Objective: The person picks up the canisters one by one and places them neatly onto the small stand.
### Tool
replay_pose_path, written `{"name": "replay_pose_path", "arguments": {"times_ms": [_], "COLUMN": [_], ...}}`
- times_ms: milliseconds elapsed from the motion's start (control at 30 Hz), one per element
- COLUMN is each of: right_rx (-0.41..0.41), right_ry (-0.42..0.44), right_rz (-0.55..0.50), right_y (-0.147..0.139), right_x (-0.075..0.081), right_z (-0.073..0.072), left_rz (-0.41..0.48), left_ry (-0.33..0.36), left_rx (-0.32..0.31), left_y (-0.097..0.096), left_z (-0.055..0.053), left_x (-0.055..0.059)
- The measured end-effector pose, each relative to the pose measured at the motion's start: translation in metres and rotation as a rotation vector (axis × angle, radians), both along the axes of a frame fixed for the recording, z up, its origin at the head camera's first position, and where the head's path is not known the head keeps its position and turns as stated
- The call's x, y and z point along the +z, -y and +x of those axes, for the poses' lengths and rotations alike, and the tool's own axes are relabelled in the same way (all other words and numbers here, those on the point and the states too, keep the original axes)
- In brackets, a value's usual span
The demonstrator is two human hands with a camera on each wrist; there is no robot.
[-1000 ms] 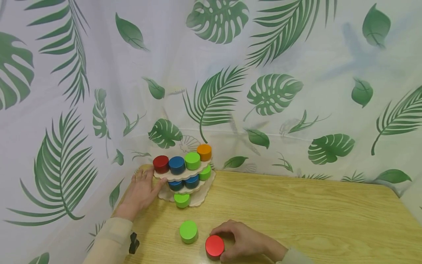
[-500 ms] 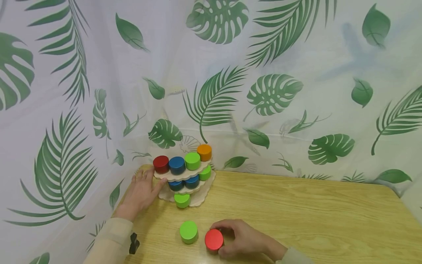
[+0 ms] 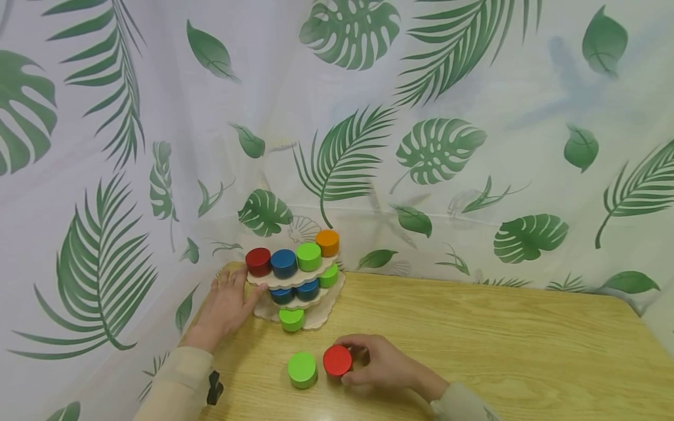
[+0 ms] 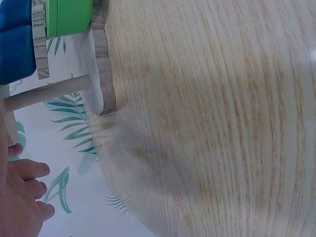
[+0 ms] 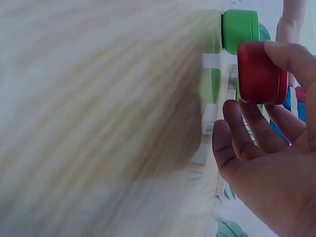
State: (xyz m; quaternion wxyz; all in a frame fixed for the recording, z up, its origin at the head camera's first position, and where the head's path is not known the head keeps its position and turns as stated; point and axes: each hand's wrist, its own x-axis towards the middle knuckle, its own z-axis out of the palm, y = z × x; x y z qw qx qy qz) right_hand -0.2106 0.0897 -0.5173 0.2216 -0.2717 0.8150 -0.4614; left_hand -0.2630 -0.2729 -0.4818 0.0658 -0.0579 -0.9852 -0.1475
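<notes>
My right hand [image 3: 381,363] pinches a small red round tin [image 3: 337,361] between thumb and fingers. In the right wrist view a lid seam circles this red tin [image 5: 259,73], which hangs slightly above the table. Just left of it a light green tin [image 3: 302,369] stands on the wood. Farther back is a tiered wooden stand [image 3: 321,313] with scalloped shelves, bearing dark red, blue, green and orange tins. My left hand [image 3: 223,307] grips the left edge of its upper shelf, thumb in front. In the left wrist view the curled lower fingers [image 4: 32,187] lie beside the stand.
The wood-grain table [image 3: 474,339] stretches to the right of both hands. A white leaf-print curtain [image 3: 447,193] closes off the back and left sides, close behind the stand. A black clip [image 3: 213,387] sits by the left sleeve.
My right hand has raised the red tin off the table and carried it away from me, to beside the green tin. The left hand keeps its place on the stand.
</notes>
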Motion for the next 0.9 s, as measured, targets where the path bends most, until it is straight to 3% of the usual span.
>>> {"name": "replay_pose_path", "arguments": {"times_ms": [233, 600, 900], "right_rx": [-0.039, -0.121, -0.201], "right_ry": [-0.015, -0.066, -0.094], "right_rz": [-0.014, -0.048, -0.06], "right_y": [0.013, 0.03, 0.043], "right_x": [0.004, -0.004, -0.011], "right_z": [-0.012, -0.029, -0.035], "left_rz": [0.004, 0.007, 0.009], "left_ry": [0.002, 0.0, 0.0], "left_rx": [0.007, -0.001, 0.003], "left_y": [0.0, 0.0, 0.001], "left_z": [-0.001, -0.002, -0.001], "left_x": [0.001, 0.0, 0.0]}}
